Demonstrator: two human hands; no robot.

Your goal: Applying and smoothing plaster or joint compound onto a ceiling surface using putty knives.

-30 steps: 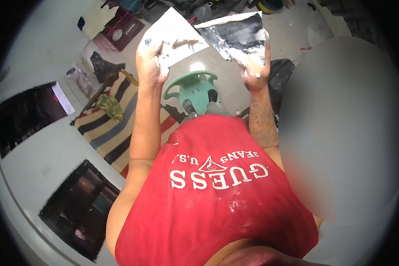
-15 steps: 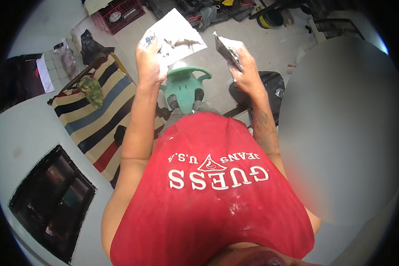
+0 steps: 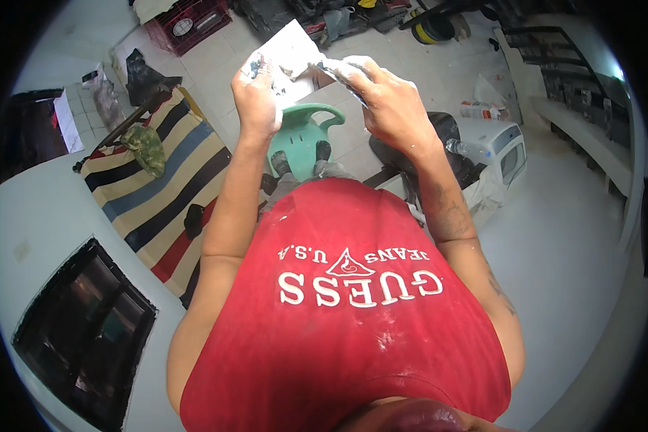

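Observation:
My left hand is closed on the edge of a flat white board, which carries dark smears and a lump of pale paste near its middle. In my right hand is a thin, dark flat scraper, seen nearly edge-on and partly hidden by the fingers. The scraper's far end meets the right side of the board, or lies just over it. White paste coats the fingers of my right hand, and dark smudges mark my left thumb. Below the board, my feet stand on a green plastic chair.
A striped cloth with a camouflage-patterned item spreads at the left. Right of the chair are a black seat-like object and a white boxy thing. A red wire crate and a dark bucket stand on the tiled floor.
My right hand has moved left and turned, bringing the scraper from apart to the board's right side. The board has shifted slightly right. A grey blurred patch at the right is gone.

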